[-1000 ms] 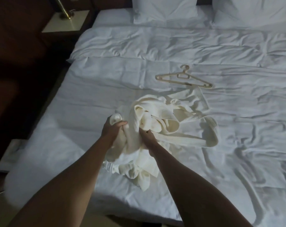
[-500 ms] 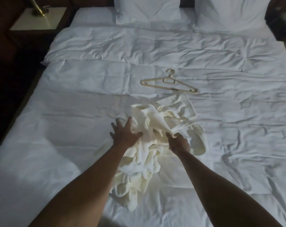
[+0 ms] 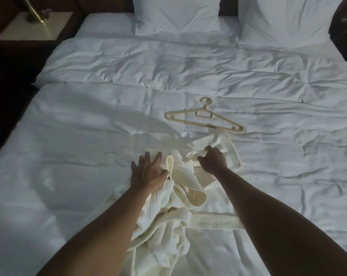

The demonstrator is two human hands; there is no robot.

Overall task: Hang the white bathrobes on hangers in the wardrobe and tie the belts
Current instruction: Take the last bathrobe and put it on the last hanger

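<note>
The bathrobe [image 3: 168, 212] lies crumpled on the bed [image 3: 79, 156] right in front of me, its bulk running from my hands back toward my body, so its long axis is roughly away-and-toward me. The hanger [image 3: 204, 120] lies flat on the bed beyond the robe, further from me and a little to the right, its hook pointing away toward the pillows [image 3: 176, 14]. My right hand [image 3: 213, 161] is the nearer one to it, with only the far folds of the robe between them.

My left hand [image 3: 148, 172] is spread flat, fingers [image 3: 146, 159] wide apart, pressing down on the left side of the robe's upper end; it grips nothing. My right hand is curled, fingers bent down into a fold of the robe near what I take to be the collar. It looks like a loose pinch, though I cannot tell whether it has really closed on the cloth.

The belt [image 3: 214, 222] trails off to the right under my right forearm, across the bed. I judge the next move is to open the collar and reach for the hanger.
</note>
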